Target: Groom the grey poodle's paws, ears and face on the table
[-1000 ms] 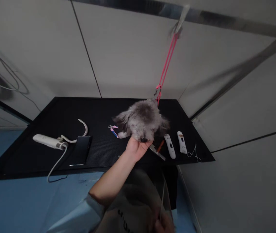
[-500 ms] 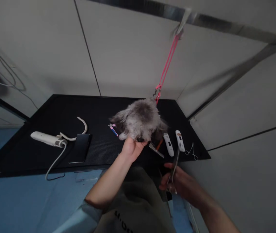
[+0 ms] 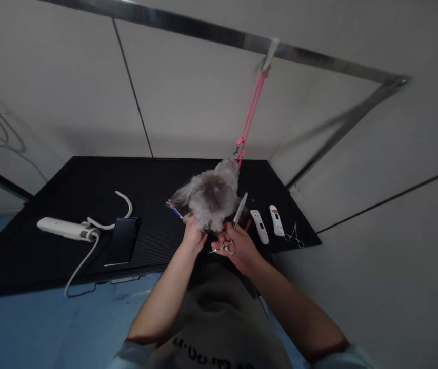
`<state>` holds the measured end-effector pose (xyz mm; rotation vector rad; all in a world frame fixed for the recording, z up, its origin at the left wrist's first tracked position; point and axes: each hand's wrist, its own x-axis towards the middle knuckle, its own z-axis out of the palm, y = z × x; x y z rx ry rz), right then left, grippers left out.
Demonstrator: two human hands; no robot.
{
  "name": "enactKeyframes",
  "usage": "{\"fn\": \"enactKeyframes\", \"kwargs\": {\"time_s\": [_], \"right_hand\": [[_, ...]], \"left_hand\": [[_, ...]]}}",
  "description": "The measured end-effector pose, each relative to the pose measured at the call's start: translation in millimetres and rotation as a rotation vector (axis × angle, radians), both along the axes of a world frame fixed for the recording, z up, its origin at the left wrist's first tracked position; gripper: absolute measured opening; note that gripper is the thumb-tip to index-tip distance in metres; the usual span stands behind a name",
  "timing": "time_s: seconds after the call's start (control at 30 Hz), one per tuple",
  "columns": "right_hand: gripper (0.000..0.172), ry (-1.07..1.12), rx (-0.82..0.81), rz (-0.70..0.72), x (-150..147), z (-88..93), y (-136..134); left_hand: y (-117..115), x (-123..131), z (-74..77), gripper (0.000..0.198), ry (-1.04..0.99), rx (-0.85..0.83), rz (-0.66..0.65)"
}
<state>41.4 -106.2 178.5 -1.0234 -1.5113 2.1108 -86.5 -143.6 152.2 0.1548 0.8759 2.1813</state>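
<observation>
A small grey, fluffy dog is on the black grooming table, its head toward me. My left hand grips the dog at the near left side of its head, fingers partly hidden in the fur. My right hand, just right of the muzzle, is closed on a pair of scissors. The scissors' blades look together and point up and away beside the dog's head; the finger rings show below the hand. A pink leash runs from behind the dog up to a metal bar.
On the black table lie a white clipper-like device with a cord, a phone and blue-pink nail clippers. To the right are two white handheld devices and small ring-handled scissors or forceps. The metal bar crosses overhead.
My right hand has brought the scissors up and left from below the table edge to the dog's face. My left hand has shifted from under the chin to the left of the muzzle.
</observation>
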Motion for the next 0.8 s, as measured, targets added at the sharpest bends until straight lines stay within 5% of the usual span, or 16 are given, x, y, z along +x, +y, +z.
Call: {"fn": "enactKeyframes", "kwargs": {"time_s": [0.1, 0.2, 0.3, 0.43, 0.57, 0.67, 0.8], "right_hand": [[0.04, -0.543, 0.549, 0.031, 18, -54.0, 27], [0.029, -0.728, 0.739, 0.055, 42, -83.1, 75], [0.025, -0.815, 0.867, 0.143, 45, -88.8, 119], [0.005, -0.802, 0.97, 0.279, 31, -85.9, 140], [0.008, -0.669, 1.043, 0.293, 43, -73.3, 136], [0.006, -0.548, 1.062, 0.168, 62, -44.7, 127], [0.032, -0.318, 1.04, -0.136, 49, 6.6, 101]], "left_hand": [[-3, -8, 0.6, 0.031, 0.001, -0.001, 0.037], [-3, -10, 2.0, 0.039, -0.018, 0.01, 0.035], [-2, -11, 1.8, 0.036, -0.011, 0.022, 0.038], [-4, -17, 0.9, 0.028, 0.045, 0.034, 0.069], [-8, -23, -0.2, 0.026, 0.097, 0.004, 0.082], [-9, -23, -1.2, 0.028, 0.11, 0.001, 0.09], [-7, -18, -0.3, 0.04, 0.136, 0.034, 0.127]]}}
